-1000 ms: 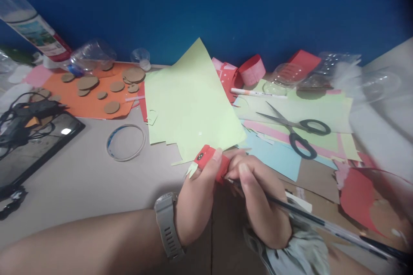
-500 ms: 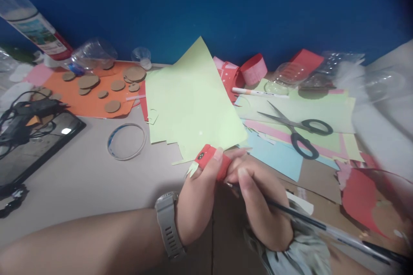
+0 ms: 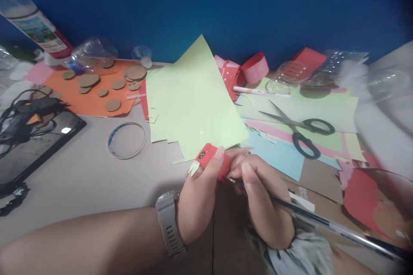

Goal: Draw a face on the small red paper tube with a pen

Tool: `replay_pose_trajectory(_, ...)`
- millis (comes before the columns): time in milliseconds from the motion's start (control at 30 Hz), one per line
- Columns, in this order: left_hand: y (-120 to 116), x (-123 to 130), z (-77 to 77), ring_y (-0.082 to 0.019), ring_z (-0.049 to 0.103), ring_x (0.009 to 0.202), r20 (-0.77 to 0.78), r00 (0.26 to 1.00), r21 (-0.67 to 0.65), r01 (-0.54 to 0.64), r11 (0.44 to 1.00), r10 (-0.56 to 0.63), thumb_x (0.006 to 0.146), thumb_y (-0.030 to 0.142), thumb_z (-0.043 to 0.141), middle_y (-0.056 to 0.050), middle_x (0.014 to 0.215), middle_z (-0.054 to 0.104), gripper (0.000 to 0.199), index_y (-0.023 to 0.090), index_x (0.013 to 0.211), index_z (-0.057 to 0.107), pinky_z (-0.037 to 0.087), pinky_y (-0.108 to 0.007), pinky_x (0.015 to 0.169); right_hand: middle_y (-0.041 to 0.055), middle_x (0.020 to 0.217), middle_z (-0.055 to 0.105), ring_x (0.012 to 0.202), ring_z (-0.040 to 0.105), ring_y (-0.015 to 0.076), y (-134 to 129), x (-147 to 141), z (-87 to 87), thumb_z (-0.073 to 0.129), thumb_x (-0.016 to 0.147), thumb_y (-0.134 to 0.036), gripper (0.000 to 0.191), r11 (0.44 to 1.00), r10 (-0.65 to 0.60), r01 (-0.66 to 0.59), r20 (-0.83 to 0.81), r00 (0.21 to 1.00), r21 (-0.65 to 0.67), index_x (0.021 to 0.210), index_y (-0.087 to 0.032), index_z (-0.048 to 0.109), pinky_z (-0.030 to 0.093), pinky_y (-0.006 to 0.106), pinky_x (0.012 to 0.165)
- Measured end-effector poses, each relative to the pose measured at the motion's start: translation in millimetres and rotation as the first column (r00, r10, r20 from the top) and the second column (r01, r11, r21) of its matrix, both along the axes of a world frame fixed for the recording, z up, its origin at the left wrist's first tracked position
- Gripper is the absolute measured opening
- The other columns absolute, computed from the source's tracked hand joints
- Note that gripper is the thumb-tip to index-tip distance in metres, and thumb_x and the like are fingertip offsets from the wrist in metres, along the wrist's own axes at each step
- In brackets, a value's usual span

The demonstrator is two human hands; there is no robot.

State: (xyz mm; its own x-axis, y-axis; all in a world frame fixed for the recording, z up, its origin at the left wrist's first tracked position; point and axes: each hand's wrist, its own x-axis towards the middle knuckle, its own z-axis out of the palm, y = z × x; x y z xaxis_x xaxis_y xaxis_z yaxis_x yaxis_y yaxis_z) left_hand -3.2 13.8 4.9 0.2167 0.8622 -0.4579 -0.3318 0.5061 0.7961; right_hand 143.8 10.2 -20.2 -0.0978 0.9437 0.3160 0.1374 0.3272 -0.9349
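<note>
My left hand (image 3: 199, 206), with a grey watch on the wrist, is closed around a small red paper piece (image 3: 207, 154) that has a black mark with pale dots. A pale green paper scrap (image 3: 194, 168) sticks out beside it. In my right hand (image 3: 266, 200) is a long dark pen (image 3: 311, 215). Its tip points left and is close to the lower edge of the red piece; whether it touches I cannot tell. Just beyond both hands lies a large light green sheet (image 3: 193, 99).
To the right, black-handled scissors (image 3: 292, 124) and a white marker (image 3: 261, 92) lie on coloured paper. Cardboard discs (image 3: 112, 105) rest on orange paper at left, near a tape ring (image 3: 110, 142), a dark device (image 3: 48, 142) and plastic bottles. A blue wall (image 3: 206, 4) rises behind.
The pen has swung slightly in my right hand, and its tip now shows beside the red piece. My left hand keeps the same hold. The view has shifted slightly.
</note>
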Motion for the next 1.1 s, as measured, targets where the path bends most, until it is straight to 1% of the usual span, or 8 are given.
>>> replay_pose_trajectory(100, -1, 0, 0.6, -0.034, 0.077, 0.155, 0.052, 0.999, -0.056, -0.013, 0.998, 0.016, 0.125, 0.059, 0.058, -0.003, 0.143, 0.096, 0.049, 0.033, 0.132, 0.098, 0.049, -0.051, 0.144, -0.0016, 0.073, 0.066, 0.062, 0.056, 0.0181, 2, -1, 4.8, 0.061, 0.132, -0.051, 0.053, 0.994, 0.109, -0.109, -0.003, 0.994, 0.007, 0.085, -0.026, 0.066, 0.047, 0.034, 0.061)
replay_pose_trajectory(267, -3, 1, 0.8, -0.036, 0.077, 0.156, 0.092, 0.993, -0.058, -0.066, 0.996, 0.071, 0.122, 0.059, 0.063, -0.002, 0.145, 0.096, 0.045, 0.033, 0.124, 0.100, 0.045, -0.054, 0.149, -0.0006, 0.069, 0.062, 0.060, 0.057, 0.0205, 2, -4, 6.9, 0.063, 0.130, -0.058, 0.056, 0.999, -0.005, 0.001, -0.091, 0.996, -0.047, 0.085, -0.027, 0.071, 0.047, 0.035, 0.057)
replay_pose_trajectory(400, -5, 1, 2.4, -0.035, 0.070, 0.167, 0.115, 0.991, -0.063, -0.062, 0.996, 0.069, 0.123, 0.062, 0.063, 0.000, 0.149, 0.095, 0.044, 0.036, 0.131, 0.098, 0.040, -0.056, 0.153, -0.0011, 0.072, 0.064, 0.060, 0.057, 0.0192, -1, -5, 1.1, 0.064, 0.129, -0.060, 0.054, 0.998, 0.001, -0.008, -0.121, 0.993, -0.057, 0.088, -0.026, 0.073, 0.049, 0.034, 0.059)
replay_pose_trajectory(500, -5, 1, 5.4, -0.036, 0.064, 0.175, 0.133, 0.988, -0.052, -0.073, 0.996, 0.079, 0.123, 0.060, 0.063, -0.001, 0.154, 0.093, 0.046, 0.031, 0.132, 0.097, 0.038, -0.054, 0.155, -0.0022, 0.073, 0.062, 0.062, 0.056, 0.0185, -2, -4, -2.7, 0.065, 0.130, -0.054, 0.048, 0.998, 0.003, -0.010, -0.127, 0.992, -0.060, 0.091, -0.027, 0.073, 0.047, 0.033, 0.060)
replay_pose_trajectory(667, -3, 4, 7.5, -0.035, 0.071, 0.168, 0.155, 0.983, -0.090, -0.082, 0.993, 0.095, 0.121, 0.059, 0.065, -0.004, 0.147, 0.096, 0.044, 0.030, 0.126, 0.098, 0.045, -0.054, 0.152, -0.0015, 0.074, 0.064, 0.064, 0.058, 0.0200, -2, -5, -2.2, 0.064, 0.131, -0.052, 0.048, 0.999, -0.004, -0.001, -0.123, 0.992, -0.037, 0.091, -0.027, 0.075, 0.050, 0.034, 0.062)
replay_pose_trajectory(867, -3, 3, 5.3, -0.036, 0.071, 0.166, 0.126, 0.989, -0.092, -0.065, 0.994, 0.077, 0.122, 0.061, 0.063, -0.002, 0.152, 0.094, 0.046, 0.034, 0.128, 0.100, 0.038, -0.055, 0.155, 0.0002, 0.074, 0.067, 0.063, 0.061, 0.0215, 2, -5, 5.8, 0.062, 0.131, -0.054, 0.053, 1.000, -0.004, 0.002, -0.046, 0.999, -0.029, 0.086, -0.027, 0.071, 0.049, 0.036, 0.059)
replay_pose_trajectory(1000, -3, 2, 4.4, -0.036, 0.071, 0.166, 0.102, 0.992, -0.099, -0.060, 0.993, 0.070, 0.123, 0.059, 0.061, -0.001, 0.152, 0.093, 0.046, 0.035, 0.128, 0.100, 0.035, -0.056, 0.156, -0.0021, 0.071, 0.062, 0.059, 0.054, 0.0183, 3, -3, 9.0, 0.060, 0.131, -0.053, 0.054, 0.996, 0.084, -0.084, -0.008, 0.996, -0.022, 0.084, -0.027, 0.066, 0.045, 0.034, 0.057)
replay_pose_trajectory(1100, -2, 1, 3.7, -0.036, 0.071, 0.165, 0.096, 0.993, -0.085, -0.063, 0.994, 0.071, 0.122, 0.058, 0.062, 0.001, 0.152, 0.094, 0.044, 0.036, 0.127, 0.100, 0.036, -0.056, 0.156, -0.0018, 0.073, 0.064, 0.063, 0.057, 0.0187, 4, -3, 10.3, 0.060, 0.132, -0.052, 0.054, 0.998, 0.066, -0.066, -0.018, 0.998, -0.006, 0.084, -0.026, 0.066, 0.046, 0.034, 0.059)
